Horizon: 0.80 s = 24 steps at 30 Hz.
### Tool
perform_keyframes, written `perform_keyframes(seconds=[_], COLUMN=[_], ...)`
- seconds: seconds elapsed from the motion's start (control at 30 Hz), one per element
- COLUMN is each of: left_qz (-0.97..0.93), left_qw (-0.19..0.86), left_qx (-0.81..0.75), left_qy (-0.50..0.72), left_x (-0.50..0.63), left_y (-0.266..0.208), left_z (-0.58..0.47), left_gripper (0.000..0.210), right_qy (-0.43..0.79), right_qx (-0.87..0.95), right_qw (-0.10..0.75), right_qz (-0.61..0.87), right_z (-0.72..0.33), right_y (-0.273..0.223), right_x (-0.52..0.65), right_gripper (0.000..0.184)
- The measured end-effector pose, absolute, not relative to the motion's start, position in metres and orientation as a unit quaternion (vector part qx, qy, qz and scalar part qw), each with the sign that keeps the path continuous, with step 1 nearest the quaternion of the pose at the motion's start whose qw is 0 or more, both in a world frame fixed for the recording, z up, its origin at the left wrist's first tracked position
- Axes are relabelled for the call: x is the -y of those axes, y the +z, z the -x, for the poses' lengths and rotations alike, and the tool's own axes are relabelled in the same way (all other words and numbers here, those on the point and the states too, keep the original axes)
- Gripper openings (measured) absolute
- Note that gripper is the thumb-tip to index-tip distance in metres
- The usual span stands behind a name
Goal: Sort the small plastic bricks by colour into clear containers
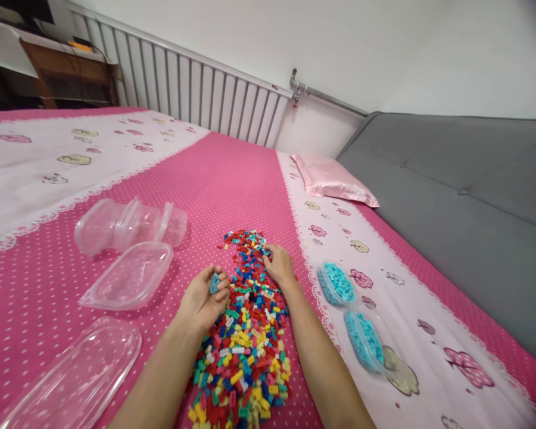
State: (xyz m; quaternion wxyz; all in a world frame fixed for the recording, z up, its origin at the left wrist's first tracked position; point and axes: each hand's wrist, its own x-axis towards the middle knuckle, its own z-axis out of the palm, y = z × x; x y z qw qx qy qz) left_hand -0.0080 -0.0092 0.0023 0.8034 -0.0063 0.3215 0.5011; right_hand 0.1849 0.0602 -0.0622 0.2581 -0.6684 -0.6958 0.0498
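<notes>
My left hand [206,296] is turned palm up at the left side of the pile, its fingers curled round a few small grey-blue toy building bricks [214,283]. Over the pile's far right edge, my right hand [277,262] points down with thumb and fingertips drawn together. A small bluish toy brick shows at those fingertips, partly hidden by them. Between and below both hands spreads a long heap of mixed toy building bricks [245,339] in red, yellow, blue, green, white and pink.
Two clear tubs of turquoise bricks, a far tub [336,283] and a near tub [364,339], stand at right. Stacked clear containers [129,225], a clear tray-like piece [131,275] and another [78,375] lie left. A pink pillow [333,179] rests by the grey headboard [455,179].
</notes>
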Motion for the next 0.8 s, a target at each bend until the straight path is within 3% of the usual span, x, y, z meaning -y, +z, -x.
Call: perform_keyframes(seconds=[0.33, 0.57, 0.67, 0.8], left_qz=[0.012, 0.041, 0.025, 0.029], left_qw=[0.792, 0.793, 0.821, 0.825], left_qx=[-0.348, -0.332, -0.296, -0.291], left_qy=[0.502, 0.508, 0.487, 0.483], left_x=[0.01, 0.01, 0.011, 0.012], left_y=[0.007, 0.003, 0.003, 0.005], left_z=[0.008, 0.003, 0.001, 0.002], left_gripper=[0.021, 0.023, 0.028, 0.024], right_qy=[0.133, 0.29, 0.352, 0.323], right_qx=[0.633, 0.612, 0.688, 0.737], right_qw=[0.352, 0.463, 0.408, 0.357], right_qz=[0.677, 0.572, 0.487, 0.475], right_z=[-0.191, -0.172, -0.149, -0.137], right_y=[-0.058, -0.014, 0.012, 0.023], right_x=[-0.065, -0.038, -0.011, 0.001], right_gripper=[0.031, 0.036, 0.032, 0.032])
